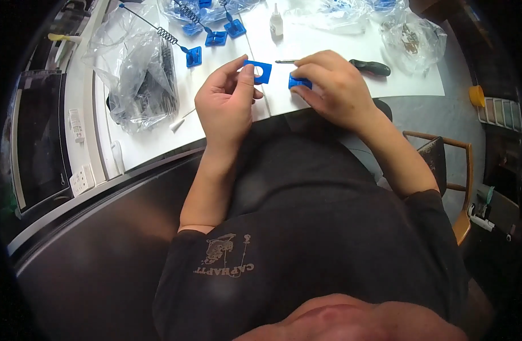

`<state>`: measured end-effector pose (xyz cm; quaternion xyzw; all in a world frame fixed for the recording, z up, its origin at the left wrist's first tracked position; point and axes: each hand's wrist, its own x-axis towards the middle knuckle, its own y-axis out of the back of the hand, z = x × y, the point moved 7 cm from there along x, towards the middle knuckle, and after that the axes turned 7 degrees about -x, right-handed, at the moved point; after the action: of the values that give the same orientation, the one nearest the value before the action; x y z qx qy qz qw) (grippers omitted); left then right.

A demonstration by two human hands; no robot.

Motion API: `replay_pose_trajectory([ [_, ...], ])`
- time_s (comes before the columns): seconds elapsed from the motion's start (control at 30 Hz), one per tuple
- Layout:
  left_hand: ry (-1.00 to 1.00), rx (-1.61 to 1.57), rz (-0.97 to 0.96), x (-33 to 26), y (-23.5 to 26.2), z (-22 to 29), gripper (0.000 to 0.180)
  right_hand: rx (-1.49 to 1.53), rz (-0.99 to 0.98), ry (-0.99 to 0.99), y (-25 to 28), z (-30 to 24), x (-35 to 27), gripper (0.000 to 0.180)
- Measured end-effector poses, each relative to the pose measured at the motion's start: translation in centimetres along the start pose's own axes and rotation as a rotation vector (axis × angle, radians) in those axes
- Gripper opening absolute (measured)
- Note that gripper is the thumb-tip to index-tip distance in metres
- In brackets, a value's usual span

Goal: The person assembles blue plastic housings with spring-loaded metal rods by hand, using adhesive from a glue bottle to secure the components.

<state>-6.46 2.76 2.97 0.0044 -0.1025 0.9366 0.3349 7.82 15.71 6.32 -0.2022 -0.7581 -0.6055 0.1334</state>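
My left hand (230,99) pinches a blue square plate with a round hole (266,73) between thumb and fingers, above the white table. Apart from it on the right, my right hand (338,85) closes on a small blue block (295,80); the fingers hide part of its shape. Just behind the right fingers lies a screwdriver, its dark handle (370,67) to the right and its metal tip pointing left. Beyond my left hand stand blue bases with black coil springs, the closest being one blue base (194,57).
A clear plastic bag of dark parts (141,91) lies at the table's left. A small squeeze bottle (276,25) stands at the back, among more clear bags. Another clear bag (413,41) is at the right. A wooden chair (465,165) stands right of the table.
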Motion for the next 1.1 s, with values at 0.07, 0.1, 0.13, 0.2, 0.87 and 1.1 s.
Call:
replay_pose_trajectory([
  [0.07,0.007,0.005,-0.026,-0.7,-0.5,0.4,0.029,0.142,0.197,-0.116,1.8,0.1,-0.1,0.022],
  [0.1,0.01,0.007,-0.051,-1.1,-0.8,0.6,0.029,0.314,0.132,-0.283,1.8,0.3,-0.3,0.019],
  [0.13,0.014,0.01,-0.051,-1.4,-1.1,0.9,0.029,0.318,0.131,-0.287,1.4,-0.1,-0.2,0.019],
  [0.2,0.056,-0.029,-0.091,-1.9,-2.2,1.2,0.028,1.078,0.142,-0.637,-1.0,1.0,-1.2,0.019],
  [0.87,0.073,-0.677,-0.439,-1.0,-2.6,-2.5,0.057,1.683,0.078,-0.921,-3.2,-0.6,-1.8,0.017],
  [1.1,0.044,-0.706,-0.337,0.1,-0.5,-2.5,0.061,0.231,0.201,-0.451,0.8,4.3,3.8,0.028],
])
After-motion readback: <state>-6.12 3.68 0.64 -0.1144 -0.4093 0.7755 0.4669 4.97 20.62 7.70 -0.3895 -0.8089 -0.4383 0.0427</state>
